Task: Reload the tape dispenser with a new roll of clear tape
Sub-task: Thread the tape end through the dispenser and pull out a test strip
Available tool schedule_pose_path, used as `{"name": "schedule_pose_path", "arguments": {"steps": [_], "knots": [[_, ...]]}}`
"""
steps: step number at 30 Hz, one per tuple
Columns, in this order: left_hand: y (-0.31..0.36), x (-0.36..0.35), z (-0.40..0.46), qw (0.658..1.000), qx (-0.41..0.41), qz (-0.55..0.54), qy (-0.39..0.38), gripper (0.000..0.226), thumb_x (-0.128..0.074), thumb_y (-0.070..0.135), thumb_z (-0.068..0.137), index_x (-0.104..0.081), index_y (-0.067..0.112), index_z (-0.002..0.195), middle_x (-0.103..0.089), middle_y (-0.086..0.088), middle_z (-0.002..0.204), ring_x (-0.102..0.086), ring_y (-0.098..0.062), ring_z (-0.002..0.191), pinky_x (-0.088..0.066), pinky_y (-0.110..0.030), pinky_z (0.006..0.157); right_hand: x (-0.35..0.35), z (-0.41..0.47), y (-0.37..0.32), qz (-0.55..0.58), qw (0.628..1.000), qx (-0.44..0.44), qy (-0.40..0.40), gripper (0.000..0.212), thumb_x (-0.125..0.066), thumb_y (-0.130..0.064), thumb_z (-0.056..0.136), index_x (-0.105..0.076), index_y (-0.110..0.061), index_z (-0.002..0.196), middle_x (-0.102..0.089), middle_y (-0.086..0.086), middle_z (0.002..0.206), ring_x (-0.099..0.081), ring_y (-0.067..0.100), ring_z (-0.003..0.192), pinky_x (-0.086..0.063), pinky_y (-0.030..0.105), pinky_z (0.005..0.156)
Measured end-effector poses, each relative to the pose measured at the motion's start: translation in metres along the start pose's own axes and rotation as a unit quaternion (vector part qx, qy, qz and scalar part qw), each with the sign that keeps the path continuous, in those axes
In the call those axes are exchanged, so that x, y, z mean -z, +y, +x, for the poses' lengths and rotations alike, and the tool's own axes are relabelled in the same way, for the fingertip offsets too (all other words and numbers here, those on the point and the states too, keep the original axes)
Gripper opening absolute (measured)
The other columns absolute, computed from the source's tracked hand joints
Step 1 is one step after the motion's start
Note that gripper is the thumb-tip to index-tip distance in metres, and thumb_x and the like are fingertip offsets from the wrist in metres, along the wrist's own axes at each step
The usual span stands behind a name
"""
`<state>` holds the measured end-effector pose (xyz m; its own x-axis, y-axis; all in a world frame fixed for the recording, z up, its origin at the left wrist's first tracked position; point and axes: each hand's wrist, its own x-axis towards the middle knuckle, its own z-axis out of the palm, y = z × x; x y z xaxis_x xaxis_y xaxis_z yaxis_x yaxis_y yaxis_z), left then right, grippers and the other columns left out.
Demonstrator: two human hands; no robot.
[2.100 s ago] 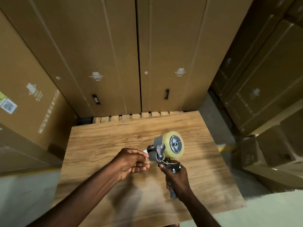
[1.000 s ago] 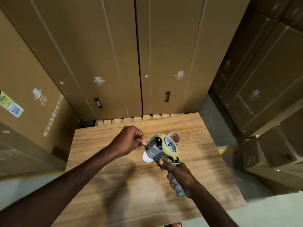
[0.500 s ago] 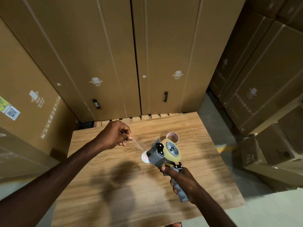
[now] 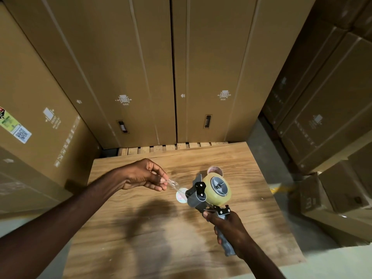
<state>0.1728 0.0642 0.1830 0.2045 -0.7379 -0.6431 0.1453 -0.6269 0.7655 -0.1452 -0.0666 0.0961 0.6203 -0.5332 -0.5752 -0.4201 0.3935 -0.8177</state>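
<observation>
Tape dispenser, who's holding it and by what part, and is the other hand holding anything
The right hand grips the tape dispenser by its grey handle. The left hand pinches the free end of the clear tape between fingertips.

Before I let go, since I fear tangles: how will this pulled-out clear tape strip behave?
The clear tape strip looks thin and wrinkled between the left hand and the grey tape dispenser, so it is probably floppy, likely to curl and stick to itself.
</observation>
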Motion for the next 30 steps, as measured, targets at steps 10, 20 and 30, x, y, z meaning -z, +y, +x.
{"name": "schedule_pose_path", "arguments": {"steps": [10,20,30], "knots": [[-0.011,0.002,0.012,0.995,0.091,-0.027,0.019,0.054,-0.080,0.026,0.081,-0.066,-0.015,0.114,-0.077,-0.024,0.097,-0.077,-0.025,0.082,-0.064,-0.030,0.071,0.000,0.005,0.010,-0.002,0.996,0.089,0.013,0.059,-0.100,-0.010,0.069,-0.062,-0.003,0.114,-0.079,0.014,0.093,-0.063,0.019,0.058,-0.051,0.034,0.049],[-0.038,-0.011,0.034,0.955,-0.084,0.249,0.139,0.018,-0.087,0.011,0.075,-0.078,0.004,0.089,-0.077,-0.015,0.072,-0.074,-0.026,0.062,-0.060,-0.036,0.059,0.003,0.006,0.016,-0.044,0.993,0.106,0.000,0.075,-0.093,0.010,0.069,-0.054,-0.021,0.125,-0.080,0.012,0.092,-0.069,0.018,0.060,-0.053,0.035,0.051],[-0.087,-0.019,0.083,0.881,-0.091,0.407,0.223,0.017,-0.081,0.022,0.080,-0.066,0.017,0.074,-0.062,0.006,0.088,-0.062,-0.016,0.091,-0.054,-0.038,0.077,0.000,0.022,0.037,-0.107,0.988,0.094,-0.053,0.064,-0.087,0.004,0.081,-0.058,-0.020,0.132,-0.080,0.007,0.108,-0.076,0.018,0.088,-0.060,0.034,0.069]]}}
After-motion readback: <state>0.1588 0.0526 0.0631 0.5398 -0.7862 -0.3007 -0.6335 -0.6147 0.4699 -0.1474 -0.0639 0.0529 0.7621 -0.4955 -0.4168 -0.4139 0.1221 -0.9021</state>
